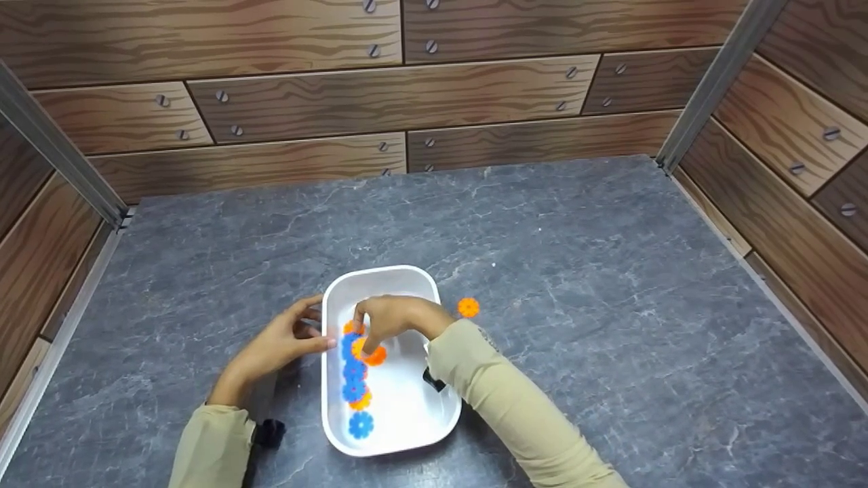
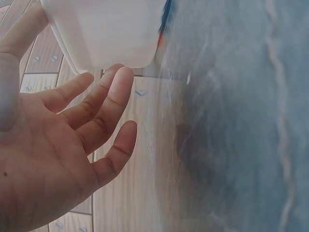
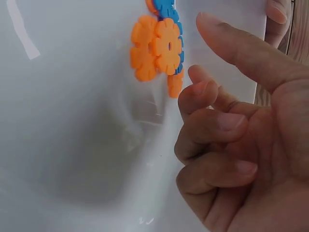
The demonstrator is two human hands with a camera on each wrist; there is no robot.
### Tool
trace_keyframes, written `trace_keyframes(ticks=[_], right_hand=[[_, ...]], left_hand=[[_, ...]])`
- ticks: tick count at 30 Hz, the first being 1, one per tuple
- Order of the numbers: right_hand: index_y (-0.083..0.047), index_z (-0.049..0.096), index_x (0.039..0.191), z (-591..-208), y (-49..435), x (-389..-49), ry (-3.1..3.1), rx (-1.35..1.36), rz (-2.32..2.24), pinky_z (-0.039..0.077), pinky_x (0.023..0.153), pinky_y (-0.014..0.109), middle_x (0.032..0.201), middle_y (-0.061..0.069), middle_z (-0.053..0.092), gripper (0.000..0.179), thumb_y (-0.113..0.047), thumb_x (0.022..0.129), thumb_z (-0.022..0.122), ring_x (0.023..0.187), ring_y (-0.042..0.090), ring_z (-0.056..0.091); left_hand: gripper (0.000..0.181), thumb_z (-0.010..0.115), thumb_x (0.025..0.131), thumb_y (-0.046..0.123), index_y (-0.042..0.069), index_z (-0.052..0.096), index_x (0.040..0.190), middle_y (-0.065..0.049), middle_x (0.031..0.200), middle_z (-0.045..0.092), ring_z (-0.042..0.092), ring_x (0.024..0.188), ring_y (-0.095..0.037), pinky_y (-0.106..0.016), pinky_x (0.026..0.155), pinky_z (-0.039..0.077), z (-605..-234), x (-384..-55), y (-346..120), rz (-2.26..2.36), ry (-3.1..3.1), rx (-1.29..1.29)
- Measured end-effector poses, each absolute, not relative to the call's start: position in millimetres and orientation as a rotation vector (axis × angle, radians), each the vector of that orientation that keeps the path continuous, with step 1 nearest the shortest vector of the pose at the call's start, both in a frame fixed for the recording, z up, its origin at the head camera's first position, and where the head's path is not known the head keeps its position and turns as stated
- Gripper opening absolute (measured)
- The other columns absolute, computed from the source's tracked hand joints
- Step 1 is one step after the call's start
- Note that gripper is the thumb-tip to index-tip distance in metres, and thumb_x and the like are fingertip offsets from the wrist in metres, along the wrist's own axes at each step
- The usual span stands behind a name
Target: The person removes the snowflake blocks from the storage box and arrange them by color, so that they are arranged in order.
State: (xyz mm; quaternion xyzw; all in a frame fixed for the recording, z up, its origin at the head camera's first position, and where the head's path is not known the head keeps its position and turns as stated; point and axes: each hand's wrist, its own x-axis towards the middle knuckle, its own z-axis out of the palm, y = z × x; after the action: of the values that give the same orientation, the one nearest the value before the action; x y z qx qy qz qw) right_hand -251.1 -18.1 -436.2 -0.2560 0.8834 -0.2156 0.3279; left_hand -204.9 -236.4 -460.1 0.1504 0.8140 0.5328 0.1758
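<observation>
A white plastic tray (image 1: 407,423) stands on the table, holding blue and orange flower-shaped plastic pieces along its left side. My right hand (image 1: 393,317) reaches down into it, over the orange pieces (image 1: 376,355). In the right wrist view its thumb and forefinger stand apart beside an orange flower piece (image 3: 168,46), and nothing lies between them. The other fingers are bent. At the tray's left wall is my left hand (image 1: 281,342), thumb at the rim and fingers loosely spread. The left wrist view shows its fingertips (image 2: 123,77) right by the tray's outer wall.
One orange flower piece (image 1: 468,307) lies on the table, right of the tray. A blue flower piece (image 1: 361,425) is at the tray's near end. The dark marbled tabletop (image 1: 576,271) is bordered by wood-patterned walls (image 1: 380,95) at the back and both sides.
</observation>
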Motion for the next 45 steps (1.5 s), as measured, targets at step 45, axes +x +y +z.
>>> trace_keyframes(ticks=[45], right_hand=[[-0.011,0.056,0.103,-450,-15,-250,2.211,-0.802,-0.648,0.033,0.063,0.023,0.082,-0.004,0.046,0.031,0.003,0.078,0.070,0.068,0.014,0.039]], left_hand=[[0.080,0.074,0.085,0.020,-0.004,0.030,0.147,-0.028,0.125,0.052,0.058,0.092,-0.018,-0.022,0.077,0.048,-460,-205,-237,1.517,2.289,0.425]])
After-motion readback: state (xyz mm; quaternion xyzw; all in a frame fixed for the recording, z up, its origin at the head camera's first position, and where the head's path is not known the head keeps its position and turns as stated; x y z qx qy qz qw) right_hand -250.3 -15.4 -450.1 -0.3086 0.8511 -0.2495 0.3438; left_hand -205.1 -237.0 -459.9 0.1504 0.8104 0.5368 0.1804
